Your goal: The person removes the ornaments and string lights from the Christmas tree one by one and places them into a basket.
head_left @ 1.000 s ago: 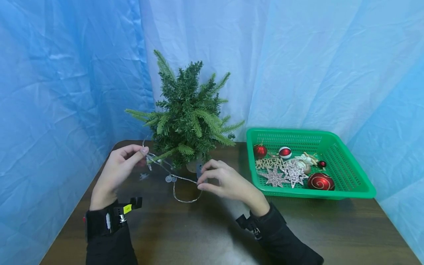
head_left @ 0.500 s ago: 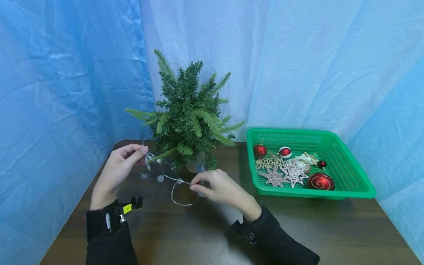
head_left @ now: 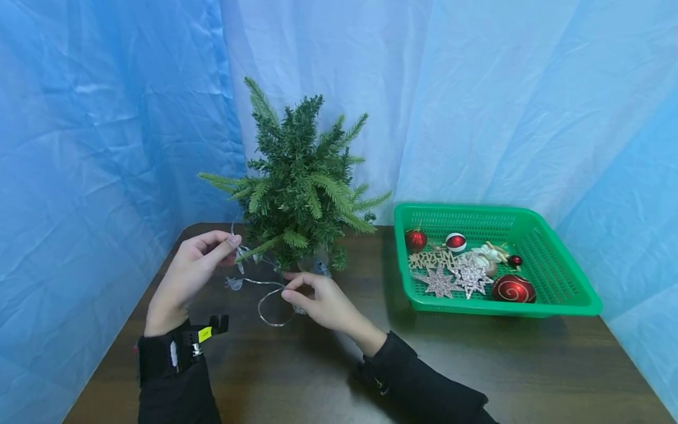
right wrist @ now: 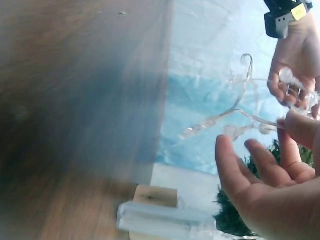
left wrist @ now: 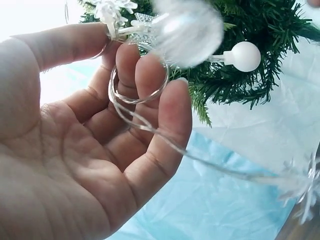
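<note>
A small green Christmas tree [head_left: 302, 182] stands at the back of the table. By its lower left branches, my left hand [head_left: 185, 277] pinches the thin clear wire of a string of lights between thumb and forefinger. In the left wrist view, a white round bulb [left wrist: 246, 56], a blurred clear ball [left wrist: 192, 35] and a clear snowflake [left wrist: 304, 187] hang on that wire [left wrist: 200, 159]. My right hand [head_left: 325, 303] pinches the same string in front of the tree, with a wire loop [head_left: 261, 306] drooping beside it. The fingertip contact is partly hidden.
To the right, a green basket [head_left: 503, 311] holds red baubles [head_left: 514, 288], glittery stars [head_left: 438, 283] and a wooden lettering piece [head_left: 431, 260]. A pale translucent box [right wrist: 160, 218] lies by the tree's base. Blue cloth [head_left: 477, 106] hangs behind the table [head_left: 296, 371].
My right hand has moved left along the front of the tree, bringing the wire and its loop closer to my left hand. The left hand has hardly moved.
</note>
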`<state>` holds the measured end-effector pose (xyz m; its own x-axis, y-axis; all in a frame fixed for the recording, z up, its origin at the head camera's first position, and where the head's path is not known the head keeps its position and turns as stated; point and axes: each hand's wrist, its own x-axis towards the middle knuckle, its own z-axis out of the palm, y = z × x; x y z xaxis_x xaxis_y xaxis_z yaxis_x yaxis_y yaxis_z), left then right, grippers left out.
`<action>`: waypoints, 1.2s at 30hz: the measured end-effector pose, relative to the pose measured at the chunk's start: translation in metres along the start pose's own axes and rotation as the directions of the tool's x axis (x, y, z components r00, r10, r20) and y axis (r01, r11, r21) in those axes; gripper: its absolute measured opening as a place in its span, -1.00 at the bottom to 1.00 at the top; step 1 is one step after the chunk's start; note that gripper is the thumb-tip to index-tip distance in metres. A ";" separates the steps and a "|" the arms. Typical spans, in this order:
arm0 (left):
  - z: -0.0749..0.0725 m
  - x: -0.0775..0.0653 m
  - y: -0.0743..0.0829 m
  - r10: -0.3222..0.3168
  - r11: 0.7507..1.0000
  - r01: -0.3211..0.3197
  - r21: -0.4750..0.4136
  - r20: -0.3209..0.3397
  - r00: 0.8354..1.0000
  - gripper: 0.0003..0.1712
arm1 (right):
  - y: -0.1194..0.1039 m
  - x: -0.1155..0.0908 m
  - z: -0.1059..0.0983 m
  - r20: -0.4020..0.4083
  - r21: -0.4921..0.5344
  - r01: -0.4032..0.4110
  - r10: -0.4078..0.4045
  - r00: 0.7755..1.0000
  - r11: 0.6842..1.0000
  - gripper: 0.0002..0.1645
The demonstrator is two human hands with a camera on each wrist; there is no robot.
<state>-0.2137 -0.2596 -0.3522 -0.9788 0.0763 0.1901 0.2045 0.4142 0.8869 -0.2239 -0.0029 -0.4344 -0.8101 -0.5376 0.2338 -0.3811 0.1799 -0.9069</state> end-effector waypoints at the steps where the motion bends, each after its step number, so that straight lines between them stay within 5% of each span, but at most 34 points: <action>1: 0.001 0.000 0.000 0.005 1.000 -0.005 0.004 0.002 1.000 -0.55 | 0.001 0.003 0.001 -0.006 0.013 -0.004 0.004 1.000 1.000 -0.85; 9: 0.004 -0.001 0.002 -0.012 0.999 0.012 0.031 -0.009 1.000 -0.51 | 0.004 0.011 0.006 0.043 0.146 -0.069 0.064 0.997 0.987 -0.70; 19: -0.001 -0.001 0.003 -0.041 0.999 0.039 -0.022 -0.089 0.995 -0.51 | -0.008 0.004 0.000 0.067 0.028 0.057 -0.059 0.996 0.998 -0.82; 28: -0.009 -0.008 -0.001 -0.053 0.997 0.051 -0.053 -0.042 0.998 -0.54 | -0.012 0.002 0.003 0.174 -0.001 0.087 -0.086 0.981 0.996 -0.78; 36: -0.011 -0.007 0.001 -0.003 0.992 0.000 -0.129 -0.024 1.000 -0.65 | -0.017 0.000 0.005 0.205 0.052 0.165 -0.172 0.963 0.985 -0.82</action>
<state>-0.2064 -0.2694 -0.3485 -0.9789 0.0536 0.1972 0.2042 0.2941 0.9337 -0.2150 -0.0096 -0.4208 -0.6233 -0.7180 0.3097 -0.4863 0.0458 -0.8726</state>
